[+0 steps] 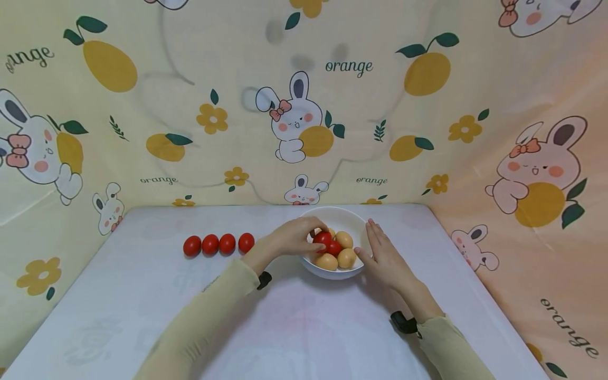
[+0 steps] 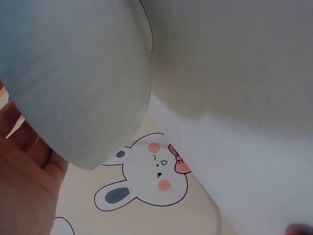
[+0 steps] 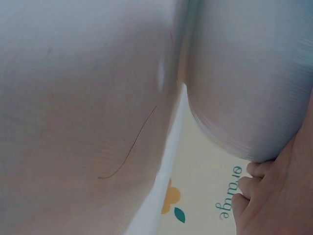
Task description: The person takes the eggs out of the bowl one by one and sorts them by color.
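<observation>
My left hand (image 1: 298,237) is pinching a red egg (image 1: 322,239) inside the bowl (image 1: 339,216); my right hand (image 1: 387,261), fingers straight, is touching the bowl's right side. Tan eggs (image 1: 347,258) and a second red egg (image 1: 334,248) are lying inside. Four more reds (image 1: 227,244) (neat row) are sitting left on the table (image 1: 304,332); printed cloth (image 1: 223,58) is hanging behind.

Rabbits (image 1: 294,124) around my table (image 1: 304,327)

Before me, pale yellow cloth (image 1: 233,68) carries printed fruit (image 1: 427,74) and flowers (image 1: 212,119), peach-toned at the frame's right. Faint grey patches (image 1: 302,62) mark its upper centre; the white table fills the lower middle.
</observation>
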`<state>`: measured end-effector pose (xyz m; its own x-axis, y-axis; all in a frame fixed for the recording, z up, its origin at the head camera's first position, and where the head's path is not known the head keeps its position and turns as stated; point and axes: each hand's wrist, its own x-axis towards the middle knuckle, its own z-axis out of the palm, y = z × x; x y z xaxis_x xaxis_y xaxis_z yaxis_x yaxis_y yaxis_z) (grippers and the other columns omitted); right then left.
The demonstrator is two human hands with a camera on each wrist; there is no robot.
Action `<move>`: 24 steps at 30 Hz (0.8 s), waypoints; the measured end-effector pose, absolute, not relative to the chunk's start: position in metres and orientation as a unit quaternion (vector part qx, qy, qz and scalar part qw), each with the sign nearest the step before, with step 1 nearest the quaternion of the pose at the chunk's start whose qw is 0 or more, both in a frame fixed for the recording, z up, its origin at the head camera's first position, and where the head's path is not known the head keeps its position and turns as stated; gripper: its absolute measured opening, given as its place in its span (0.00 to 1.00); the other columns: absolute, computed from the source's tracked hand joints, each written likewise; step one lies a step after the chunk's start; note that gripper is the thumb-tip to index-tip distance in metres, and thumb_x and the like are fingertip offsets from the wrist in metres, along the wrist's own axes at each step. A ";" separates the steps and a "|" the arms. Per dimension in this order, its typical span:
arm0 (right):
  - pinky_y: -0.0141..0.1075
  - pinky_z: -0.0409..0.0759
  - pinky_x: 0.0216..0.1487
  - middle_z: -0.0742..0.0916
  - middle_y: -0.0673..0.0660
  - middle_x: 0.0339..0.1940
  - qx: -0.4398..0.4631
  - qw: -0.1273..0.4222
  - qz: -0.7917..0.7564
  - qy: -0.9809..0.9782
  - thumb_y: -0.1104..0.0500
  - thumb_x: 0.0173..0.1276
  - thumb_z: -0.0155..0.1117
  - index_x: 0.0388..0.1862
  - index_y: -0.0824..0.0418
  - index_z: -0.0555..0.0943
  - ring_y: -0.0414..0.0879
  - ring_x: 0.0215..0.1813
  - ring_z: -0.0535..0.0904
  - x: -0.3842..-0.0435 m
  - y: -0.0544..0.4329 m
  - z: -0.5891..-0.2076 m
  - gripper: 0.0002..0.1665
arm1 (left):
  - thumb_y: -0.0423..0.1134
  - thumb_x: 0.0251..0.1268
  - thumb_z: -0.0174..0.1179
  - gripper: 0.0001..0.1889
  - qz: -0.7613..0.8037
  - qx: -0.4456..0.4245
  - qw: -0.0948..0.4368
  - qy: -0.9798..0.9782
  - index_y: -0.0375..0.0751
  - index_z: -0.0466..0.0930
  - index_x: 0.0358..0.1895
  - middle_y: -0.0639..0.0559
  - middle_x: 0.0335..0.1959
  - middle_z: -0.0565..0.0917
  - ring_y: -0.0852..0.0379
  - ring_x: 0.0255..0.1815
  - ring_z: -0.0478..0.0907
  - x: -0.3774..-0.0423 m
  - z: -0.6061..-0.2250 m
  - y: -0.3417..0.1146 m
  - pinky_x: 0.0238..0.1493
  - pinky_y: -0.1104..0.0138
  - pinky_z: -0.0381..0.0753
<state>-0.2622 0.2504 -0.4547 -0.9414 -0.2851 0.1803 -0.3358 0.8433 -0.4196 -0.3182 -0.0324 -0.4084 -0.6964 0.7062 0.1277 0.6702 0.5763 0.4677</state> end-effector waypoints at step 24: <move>0.62 0.49 0.81 0.49 0.65 0.87 0.162 0.058 0.229 -0.958 0.38 0.82 0.50 0.85 0.69 0.44 0.64 0.86 0.43 -0.263 0.250 -0.457 0.52 | 0.37 0.65 0.73 0.23 0.370 0.357 -0.143 0.846 0.42 0.80 0.63 0.48 0.60 0.84 0.53 0.51 0.81 -0.309 -0.414 -0.058 0.55 0.55 0.85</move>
<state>-0.2626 0.2501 -0.4566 -0.9406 -0.2846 0.1853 -0.3377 0.8422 -0.4204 -0.3089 -0.0579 -0.4138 -0.7038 0.4978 0.5068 0.7100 0.4709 0.5235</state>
